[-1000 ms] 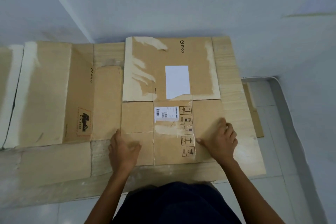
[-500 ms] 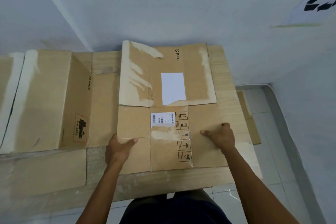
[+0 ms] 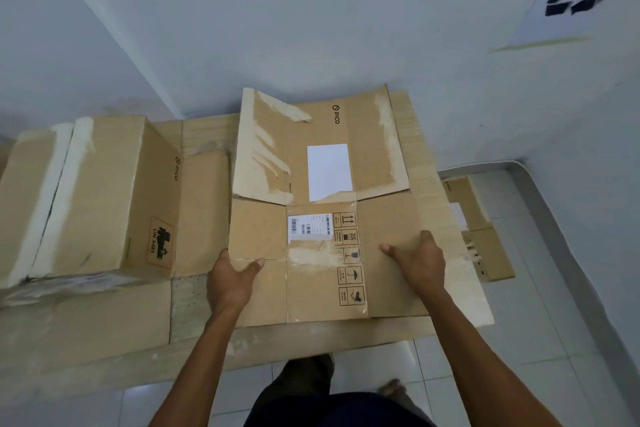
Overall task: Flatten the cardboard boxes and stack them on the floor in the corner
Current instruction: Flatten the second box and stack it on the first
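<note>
Flattened PICO carton (image 3: 322,211) lying atop a stack of flattened cardboard (image 3: 426,191) on the tiled floor (image 3: 540,350) in the wall corner, far flap slightly raised. Left hand (image 3: 231,282) gripping the carton's left edge, thumb on top; right hand (image 3: 420,262) pressed flat, fingers spread, on the right panel. Unflattened box (image 3: 93,194) standing at left

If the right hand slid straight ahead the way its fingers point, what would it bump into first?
Probably the raised flap of the flattened box. The right hand lies on that box, fingers aimed up and slightly left, toward the wall. The flap tilts up from the fold ahead; how steeply is hard to judge.
</note>
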